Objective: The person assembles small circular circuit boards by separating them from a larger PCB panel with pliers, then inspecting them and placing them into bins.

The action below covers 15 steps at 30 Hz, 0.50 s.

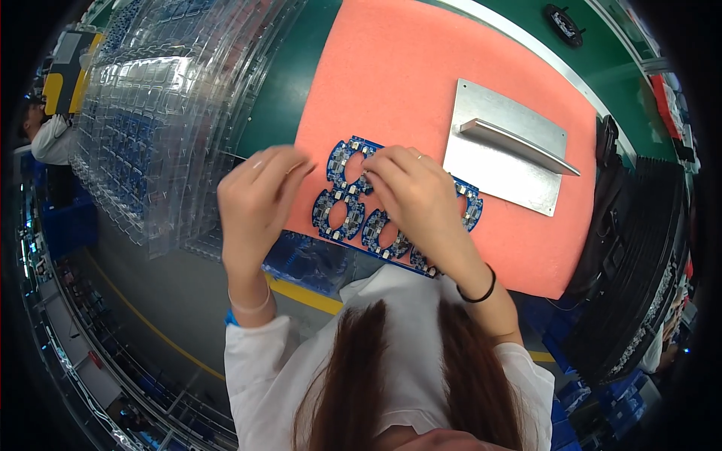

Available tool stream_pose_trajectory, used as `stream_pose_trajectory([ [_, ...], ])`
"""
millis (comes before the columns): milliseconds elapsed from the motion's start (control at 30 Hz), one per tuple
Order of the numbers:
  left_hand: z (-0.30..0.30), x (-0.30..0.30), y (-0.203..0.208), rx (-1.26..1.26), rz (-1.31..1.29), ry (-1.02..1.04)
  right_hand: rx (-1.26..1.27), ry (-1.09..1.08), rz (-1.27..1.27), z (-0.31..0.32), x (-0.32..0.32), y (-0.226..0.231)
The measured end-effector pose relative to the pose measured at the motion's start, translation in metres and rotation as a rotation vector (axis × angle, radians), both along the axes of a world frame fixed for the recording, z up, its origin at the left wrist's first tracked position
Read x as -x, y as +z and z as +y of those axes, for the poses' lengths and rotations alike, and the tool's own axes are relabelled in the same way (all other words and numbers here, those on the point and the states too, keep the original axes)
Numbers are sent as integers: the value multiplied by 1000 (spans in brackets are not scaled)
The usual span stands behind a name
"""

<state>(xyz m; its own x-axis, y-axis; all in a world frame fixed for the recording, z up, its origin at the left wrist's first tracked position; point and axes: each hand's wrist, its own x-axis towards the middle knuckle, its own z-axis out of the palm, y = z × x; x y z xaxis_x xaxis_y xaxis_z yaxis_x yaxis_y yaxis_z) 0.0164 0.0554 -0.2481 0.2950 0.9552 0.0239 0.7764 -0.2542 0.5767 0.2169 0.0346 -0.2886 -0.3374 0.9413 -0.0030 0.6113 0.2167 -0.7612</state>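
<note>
A panel of blue circuit boards (336,218), joined rings with oval openings and small white parts, lies on the near edge of an orange-pink mat (383,75). Over the panel's upper boards is my right hand (417,195), its thumb and fingers closed in a pinch; the hand covers part of the panel. My left hand (259,199) is raised at the mat's left edge, beside the panel and apart from it. Its fingertips are pressed together too. Whatever either pinch holds is too small or hidden to make out.
On the mat's right side sits a silver metal plate (500,169) with an upright ridge. Stacked clear plastic trays (169,120) rise at the left, some with blue boards. Black ribbed racks (632,278) stand at the right. A black oval object (562,26) lies beyond the mat.
</note>
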Motion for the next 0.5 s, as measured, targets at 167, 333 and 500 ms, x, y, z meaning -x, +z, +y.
stream_pose_trajectory([
  [167,-81,35,23,321,45,371,23,182,-35,29,-4,-4],
  [333,-121,49,18,424,-59,698,-38,464,-74,44,12,-15],
  [500,-96,24,3,169,-151,439,-37,491,-46,39,31,-16],
])
